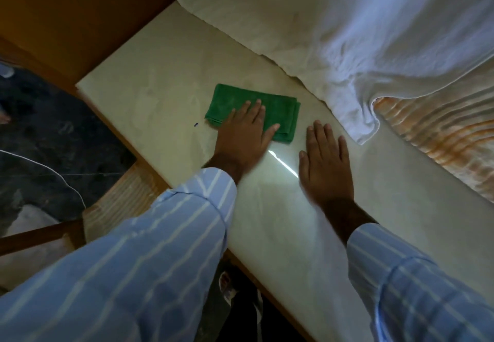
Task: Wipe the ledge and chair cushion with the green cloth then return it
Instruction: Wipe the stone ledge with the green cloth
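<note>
At the far left, beyond the surface's edge, a dark mottled stone floor (pixel 40 133) shows, with a thin white cord (pixel 57 174) curving across it. Beside it stands a wooden chair frame (pixel 121 202) with a ribbed pale seat part, tucked against the left edge of the ledge.

The pale cream polished stone ledge (pixel 165 87) runs diagonally from the upper left corner toward the lower right, trimmed with a wooden border along its left edge. A small dark blue speck (pixel 196 124) lies on it near that edge.

Just right of the speck, the folded green microfibre cloth (pixel 240 101) lies flat on the ledge, roughly midway between the left edge and the far edge. The left hand (pixel 244 134) presses down on the cloth's near half, palm flat and fingers spread wide; it does not pinch or grasp the fabric. Its striped light-blue shirt sleeve (pixel 149 248) reaches back toward the lower left.

A bright streak of reflected light (pixel 283 164) gleams on the stone between the two hands.

The right hand (pixel 326 162) rests flat on the bare ledge, well clear of the cloth, fingers extended and holding nothing.

Along the far edge, a rumpled white fabric sheet (pixel 347 34) drapes onto the ledge, one corner hanging just beside the right fingertips. At the far right, an orange-and-cream ribbed surface (pixel 441 138) shows beneath it.
</note>
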A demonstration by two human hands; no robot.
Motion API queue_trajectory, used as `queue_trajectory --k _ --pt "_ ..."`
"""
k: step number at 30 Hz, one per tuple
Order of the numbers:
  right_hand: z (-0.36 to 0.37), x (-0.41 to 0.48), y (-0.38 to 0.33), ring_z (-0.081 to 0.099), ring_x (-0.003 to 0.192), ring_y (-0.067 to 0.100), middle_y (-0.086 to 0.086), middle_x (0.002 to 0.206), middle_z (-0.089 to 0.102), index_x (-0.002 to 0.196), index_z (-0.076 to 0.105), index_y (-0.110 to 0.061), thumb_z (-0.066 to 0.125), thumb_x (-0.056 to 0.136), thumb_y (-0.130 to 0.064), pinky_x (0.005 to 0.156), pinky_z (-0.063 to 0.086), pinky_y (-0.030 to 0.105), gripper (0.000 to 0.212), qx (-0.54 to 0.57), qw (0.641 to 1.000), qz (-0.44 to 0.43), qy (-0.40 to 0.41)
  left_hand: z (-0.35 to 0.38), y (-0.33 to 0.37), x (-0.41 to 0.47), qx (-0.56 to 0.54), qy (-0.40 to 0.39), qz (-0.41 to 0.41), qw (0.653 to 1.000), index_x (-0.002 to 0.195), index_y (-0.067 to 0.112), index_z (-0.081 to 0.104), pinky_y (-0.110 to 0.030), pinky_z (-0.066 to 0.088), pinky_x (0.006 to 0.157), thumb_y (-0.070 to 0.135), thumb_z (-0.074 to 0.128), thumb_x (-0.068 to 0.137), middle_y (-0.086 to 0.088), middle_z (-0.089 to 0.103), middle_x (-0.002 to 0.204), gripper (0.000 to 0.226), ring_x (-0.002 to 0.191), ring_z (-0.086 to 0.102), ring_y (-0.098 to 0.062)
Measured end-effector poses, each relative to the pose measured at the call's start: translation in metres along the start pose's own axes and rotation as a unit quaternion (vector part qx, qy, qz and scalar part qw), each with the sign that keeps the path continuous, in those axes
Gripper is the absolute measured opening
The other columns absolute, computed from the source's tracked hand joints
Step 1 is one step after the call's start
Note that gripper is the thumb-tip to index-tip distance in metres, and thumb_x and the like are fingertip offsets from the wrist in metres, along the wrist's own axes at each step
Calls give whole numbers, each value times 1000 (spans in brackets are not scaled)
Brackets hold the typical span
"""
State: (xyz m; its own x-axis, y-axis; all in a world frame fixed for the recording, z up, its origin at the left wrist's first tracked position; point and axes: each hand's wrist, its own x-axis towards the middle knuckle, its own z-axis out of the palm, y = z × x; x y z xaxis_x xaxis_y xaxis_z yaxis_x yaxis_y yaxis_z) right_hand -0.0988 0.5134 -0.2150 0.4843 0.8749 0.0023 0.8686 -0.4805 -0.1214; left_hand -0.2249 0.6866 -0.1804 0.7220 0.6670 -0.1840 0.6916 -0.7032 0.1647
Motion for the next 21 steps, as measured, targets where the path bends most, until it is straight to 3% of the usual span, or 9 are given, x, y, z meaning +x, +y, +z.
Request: queue_trajectory --k 3,7,10,17,21 --pt "0 0 0 20 165 27 11 176 23 166 26 -10 27 109 -37 133 17 54 63 -3 1000 0 3 14 -10 -56 -11 25 -2 1000 152 9 40 -47 25 121 48 25 105 -7 36 161 63 149 31 -26" --pt "-1 1 -1 22 164 27 11 176 25 166 27 -10 29 109 -37 133 18 53 63 -4 1000 5 6 35 -28 -131 -4 48 73 996 145 6 50 -50 31 118 45 34 105 -9 44 155 58 145 39 -27" --pt "-4 1 -2 21 164 27 10 176 24 166 26 -11 32 109 -36 133 18 53 63 0 1000 7 0 33 -34 -111 5 60 65 996 144 7 52 -48 31 118 42 34 105 -8 46 154 55 144 42 -27" --pt "-3 0 -3 19 165 26 9 176 22 167 26 -12 30 109 -38 133 17 52 63 -4 1000 5 -1 0 -45 4 -28 48 -58 997 149 10 44 -46 26 120 50 21 105 -6 40 158 64 148 33 -25" --pt "-4 -1 -2 22 164 27 10 176 24 166 28 -11 30 108 -37 132 18 53 63 -3 1000 3 4 8 -32 -14 -21 51 -76 996 150 9 43 -44 23 121 50 22 105 -6 37 160 64 149 31 -24"
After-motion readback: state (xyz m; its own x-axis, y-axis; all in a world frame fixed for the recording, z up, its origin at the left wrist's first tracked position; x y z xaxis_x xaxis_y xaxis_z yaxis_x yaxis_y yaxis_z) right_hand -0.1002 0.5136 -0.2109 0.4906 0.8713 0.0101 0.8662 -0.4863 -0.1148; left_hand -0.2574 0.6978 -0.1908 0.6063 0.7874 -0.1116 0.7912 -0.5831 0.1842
